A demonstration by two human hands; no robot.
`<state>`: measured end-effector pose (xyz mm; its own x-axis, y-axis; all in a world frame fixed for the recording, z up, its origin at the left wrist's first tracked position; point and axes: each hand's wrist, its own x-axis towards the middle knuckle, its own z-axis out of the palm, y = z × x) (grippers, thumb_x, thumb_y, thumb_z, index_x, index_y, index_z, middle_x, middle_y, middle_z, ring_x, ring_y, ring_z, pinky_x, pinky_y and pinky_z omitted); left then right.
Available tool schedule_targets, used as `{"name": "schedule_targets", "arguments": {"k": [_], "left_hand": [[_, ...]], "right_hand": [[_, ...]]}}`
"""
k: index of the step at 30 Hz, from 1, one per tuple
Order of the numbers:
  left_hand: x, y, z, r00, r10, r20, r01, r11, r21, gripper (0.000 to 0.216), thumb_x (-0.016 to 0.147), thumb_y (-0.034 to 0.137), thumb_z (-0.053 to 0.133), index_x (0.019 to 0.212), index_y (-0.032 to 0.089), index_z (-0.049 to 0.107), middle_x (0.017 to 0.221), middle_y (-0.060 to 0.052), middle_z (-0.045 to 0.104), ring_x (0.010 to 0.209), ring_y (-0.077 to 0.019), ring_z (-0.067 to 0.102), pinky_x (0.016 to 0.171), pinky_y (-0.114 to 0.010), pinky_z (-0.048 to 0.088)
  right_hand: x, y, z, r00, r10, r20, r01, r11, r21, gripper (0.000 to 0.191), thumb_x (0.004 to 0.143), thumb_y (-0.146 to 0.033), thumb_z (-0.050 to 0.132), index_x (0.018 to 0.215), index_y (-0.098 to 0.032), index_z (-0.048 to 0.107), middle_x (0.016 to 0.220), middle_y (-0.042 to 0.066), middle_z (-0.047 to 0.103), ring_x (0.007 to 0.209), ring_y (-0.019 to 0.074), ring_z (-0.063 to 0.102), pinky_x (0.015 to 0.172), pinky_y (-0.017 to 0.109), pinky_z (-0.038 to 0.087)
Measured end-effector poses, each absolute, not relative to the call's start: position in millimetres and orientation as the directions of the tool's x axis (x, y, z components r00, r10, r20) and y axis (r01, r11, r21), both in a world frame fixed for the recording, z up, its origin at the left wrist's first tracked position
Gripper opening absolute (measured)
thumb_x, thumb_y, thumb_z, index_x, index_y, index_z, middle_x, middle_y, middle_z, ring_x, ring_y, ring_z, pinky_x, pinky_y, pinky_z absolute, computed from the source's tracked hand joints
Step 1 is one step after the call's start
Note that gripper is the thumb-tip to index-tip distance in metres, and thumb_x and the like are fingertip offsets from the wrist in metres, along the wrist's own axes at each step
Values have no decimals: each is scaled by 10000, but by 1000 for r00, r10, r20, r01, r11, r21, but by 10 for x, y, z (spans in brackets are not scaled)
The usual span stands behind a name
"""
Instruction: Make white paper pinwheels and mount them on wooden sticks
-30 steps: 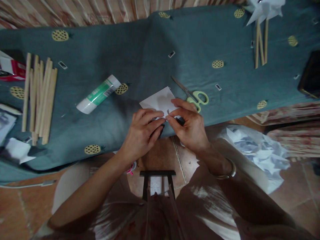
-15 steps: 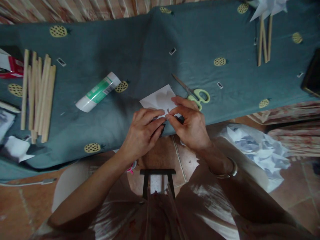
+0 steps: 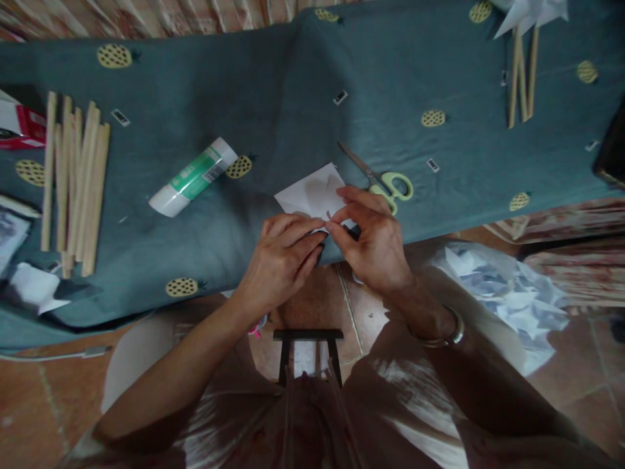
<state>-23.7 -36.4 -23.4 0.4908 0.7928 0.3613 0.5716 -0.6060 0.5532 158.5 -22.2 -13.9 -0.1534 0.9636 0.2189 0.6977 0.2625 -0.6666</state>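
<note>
A white sheet of paper lies at the table's near edge, its lower side between my two hands. My left hand pinches that lower edge, thumb and fingers pressed together. From the other side my right hand grips the same edge with thumb and index finger, the fingertips of both hands almost meeting. The paper's lower part is hidden behind the fingers. Just beyond my right hand, scissors with light green handles rest on the cloth, blades pointing up and left.
A glue stick lies left of the paper. Farther left are several wooden sticks and a red box. White paper pinwheels on sticks lie at the far right. A plastic bag of paper pieces sits below the table at right.
Both hands stay at the paper's lower edge. My left fingertips have shifted slightly right, closer to my right fingertips. The whole view has moved a little.
</note>
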Motion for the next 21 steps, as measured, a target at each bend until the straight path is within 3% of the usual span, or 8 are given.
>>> {"name": "schedule_targets", "arguments": {"k": [7, 21], "left_hand": [[-238, -363, -236, 494, 789, 365, 584, -613, 532, 205, 925, 198, 554, 1079, 173, 687, 1155, -90, 713, 1058, -243, 604, 883, -427, 481], [-240, -362, -237, 497, 805, 325, 576, -586, 570, 208, 922, 198, 555, 1081, 183, 689, 1174, -97, 702, 1077, -251, 595, 906, -444, 472]], "right_hand": [[1585, -214, -122, -174, 963, 207, 727, 267, -633, 58, 847, -200, 649, 790, -206, 647, 1189, 102, 667, 1145, 247, 598, 1040, 444, 462], [1581, -213, -123, -163, 968, 192, 691, 251, -678, 56, 846, -224, 648, 803, -256, 633, 1155, 48, 661, 1171, 255, 575, 1070, 487, 440]]}}
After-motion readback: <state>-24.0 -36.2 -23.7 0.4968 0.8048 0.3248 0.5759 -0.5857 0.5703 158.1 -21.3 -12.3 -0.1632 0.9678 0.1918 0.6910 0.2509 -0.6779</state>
